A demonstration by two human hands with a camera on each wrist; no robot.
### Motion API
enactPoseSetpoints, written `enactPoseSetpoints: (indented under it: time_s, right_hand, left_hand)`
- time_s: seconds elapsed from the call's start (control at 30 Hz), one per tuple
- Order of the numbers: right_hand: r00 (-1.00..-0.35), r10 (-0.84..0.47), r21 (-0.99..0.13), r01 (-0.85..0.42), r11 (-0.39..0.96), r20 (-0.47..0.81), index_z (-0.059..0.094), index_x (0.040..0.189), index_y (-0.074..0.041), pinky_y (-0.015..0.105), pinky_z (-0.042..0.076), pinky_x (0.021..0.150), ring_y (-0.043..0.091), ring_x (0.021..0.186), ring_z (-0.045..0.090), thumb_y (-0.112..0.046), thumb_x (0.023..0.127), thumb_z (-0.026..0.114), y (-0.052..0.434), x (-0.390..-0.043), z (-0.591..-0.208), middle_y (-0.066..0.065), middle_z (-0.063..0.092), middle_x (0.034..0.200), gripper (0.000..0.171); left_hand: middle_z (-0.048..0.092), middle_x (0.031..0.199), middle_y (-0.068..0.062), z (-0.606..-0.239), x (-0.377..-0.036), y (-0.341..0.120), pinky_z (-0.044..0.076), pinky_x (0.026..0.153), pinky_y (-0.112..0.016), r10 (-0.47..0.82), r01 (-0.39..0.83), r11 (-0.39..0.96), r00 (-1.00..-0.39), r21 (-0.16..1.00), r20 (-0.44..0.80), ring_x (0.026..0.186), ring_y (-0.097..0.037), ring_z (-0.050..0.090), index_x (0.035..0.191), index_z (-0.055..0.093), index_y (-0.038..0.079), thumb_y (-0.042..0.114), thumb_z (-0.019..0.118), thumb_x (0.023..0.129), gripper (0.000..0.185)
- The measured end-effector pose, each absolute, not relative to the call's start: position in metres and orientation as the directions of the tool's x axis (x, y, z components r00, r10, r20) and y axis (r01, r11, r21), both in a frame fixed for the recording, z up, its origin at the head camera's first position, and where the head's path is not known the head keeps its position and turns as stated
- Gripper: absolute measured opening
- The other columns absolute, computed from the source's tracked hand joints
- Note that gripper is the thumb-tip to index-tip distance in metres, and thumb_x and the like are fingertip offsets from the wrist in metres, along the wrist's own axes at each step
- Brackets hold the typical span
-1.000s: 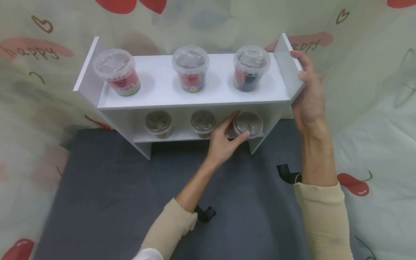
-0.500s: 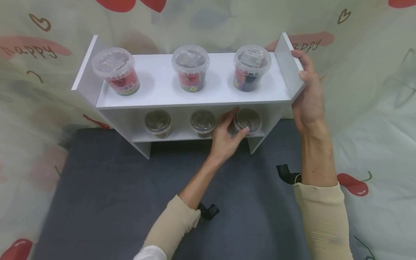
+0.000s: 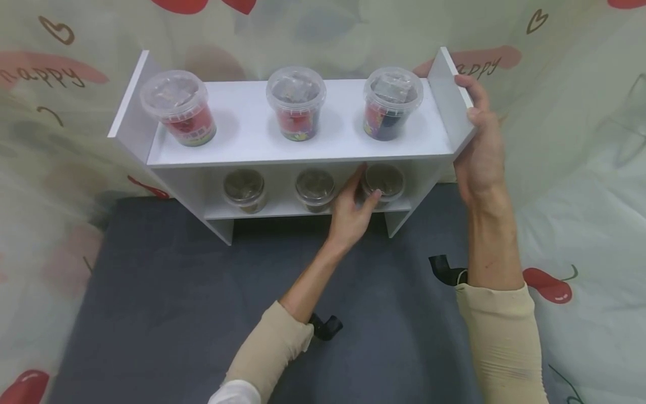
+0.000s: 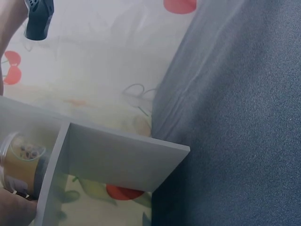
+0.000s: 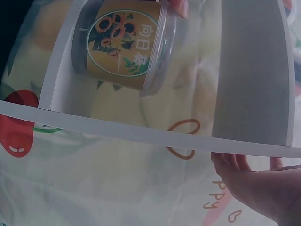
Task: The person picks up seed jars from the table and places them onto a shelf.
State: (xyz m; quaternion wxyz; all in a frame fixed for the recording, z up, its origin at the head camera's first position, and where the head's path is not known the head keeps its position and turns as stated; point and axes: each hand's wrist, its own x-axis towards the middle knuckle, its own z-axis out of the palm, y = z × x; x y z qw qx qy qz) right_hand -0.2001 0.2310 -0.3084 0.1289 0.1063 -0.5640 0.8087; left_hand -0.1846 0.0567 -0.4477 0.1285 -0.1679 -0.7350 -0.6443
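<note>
Left hand point(image 3: 353, 210) reaches into the lower tier of the white shelf unit point(image 3: 303, 154), fingers and thumb curled round the rightmost tub point(image 3: 384, 180) there, thumb on its near side and fingertips on the lid edge; the tub stands upright on the lower board, tucked under the upper board. From the right wrist view the same tub point(image 5: 124, 44) shows an orange label with sunflowers and a clear lid, a fingertip touching its rim. Right hand point(image 3: 479, 148) grips the shelf unit's right end panel point(image 3: 451, 98), fingers wrapped over the panel's top edge, palm against its outer face. Just left of the left hand, on the same lower board, stand two more brown-lidded tubs point(image 3: 315, 188) and point(image 3: 244, 188), both apart from the hand. Above the left hand, on the upper board, three clear-lidded tubs with red contents stand in a row: point(image 3: 392, 104) nearest the right hand, point(image 3: 296, 104) in the middle, point(image 3: 178, 106) farthest. Below both forearms lies a dark grey mat point(image 3: 176, 314) on which the shelf unit stands. Behind and beside it hangs a pale printed cloth point(image 3: 580, 168) with red shapes.
</note>
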Motion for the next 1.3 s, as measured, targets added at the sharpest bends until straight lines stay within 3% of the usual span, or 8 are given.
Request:
enactPoseSetpoints:
  time_s: [0.3,0.53,0.8,0.97,1.1,1.3]
  right_hand:
    - [-0.941,0.091,-0.89,-0.337,-0.306,0.325,0.054,0.134,-0.018,0.035,0.042,0.081,0.027,0.111,0.048,-0.021,0.09,0.035,0.23,-0.199,-0.309,0.014,0.047,0.131,0.049]
    - [-0.938,0.145,-0.89,-0.344,-0.3,0.314,0.056,0.134,-0.019,0.032,0.042,0.081,0.024,0.109,0.05,-0.022,0.093,0.031,0.23,-0.198,-0.309,0.014,0.05,0.128,0.049]
    - [-0.919,0.208,-0.9,-0.378,-0.216,0.336,0.052,0.144,-0.022,0.033,0.036,0.095,0.022,0.122,0.045,-0.033,0.103,0.025,0.232,-0.195,-0.316,0.01,0.046,0.139,0.05]
    - [-0.896,0.167,-0.879,-0.438,-0.187,0.411,0.043,0.151,-0.017,0.031,0.032,0.105,0.025,0.132,0.039,-0.037,0.104,0.03,0.235,-0.193,-0.32,0.009,0.042,0.148,0.053]
    - [-0.882,0.169,-0.879,-0.462,-0.119,0.441,0.044,0.149,-0.009,0.034,0.029,0.108,0.027,0.127,0.041,-0.034,0.101,0.039,0.239,-0.189,-0.329,0.013,0.045,0.142,0.054]
    - [-0.908,0.211,-0.93,-0.367,0.021,0.363,0.048,0.142,-0.003,0.041,0.024,0.115,0.027,0.124,0.044,-0.03,0.1,0.042,0.247,-0.181,-0.342,0.011,0.048,0.133,0.05]
  left_hand:
    - [0.043,0.152,-0.014,-0.446,-0.18,0.058,0.029,0.113,-0.026,0.078,0.354,0.123,-0.935,0.927,0.346,0.141,-0.018,0.039,0.152,0.036,0.004,0.016,0.065,0.095,0.065]
    - [0.03,0.159,-0.01,-0.451,-0.163,0.055,0.027,0.115,-0.029,0.154,0.333,0.114,-0.937,0.936,0.315,0.146,-0.014,0.027,0.156,0.024,0.005,0.019,0.062,0.097,0.072]
    - [0.032,0.158,-0.008,-0.453,-0.146,0.051,0.032,0.113,-0.032,0.173,0.365,0.166,-0.925,0.916,0.337,0.145,-0.016,0.031,0.155,0.026,0.005,0.016,0.065,0.094,0.073]
    - [0.028,0.16,-0.007,-0.455,-0.138,0.045,0.031,0.114,-0.032,0.212,0.382,0.175,-0.915,0.907,0.344,0.146,-0.018,0.029,0.156,0.024,0.005,0.014,0.065,0.094,0.075]
    - [0.029,0.16,-0.006,-0.457,-0.131,0.041,0.033,0.113,-0.033,0.23,0.386,0.204,-0.912,0.9,0.339,0.142,-0.022,0.036,0.156,0.025,0.007,0.015,0.065,0.093,0.075]
    - [0.033,0.158,-0.005,-0.461,-0.125,0.036,0.034,0.111,-0.031,0.25,0.42,0.222,-0.897,0.88,0.365,0.144,-0.016,0.033,0.155,0.028,0.009,0.013,0.066,0.092,0.074]
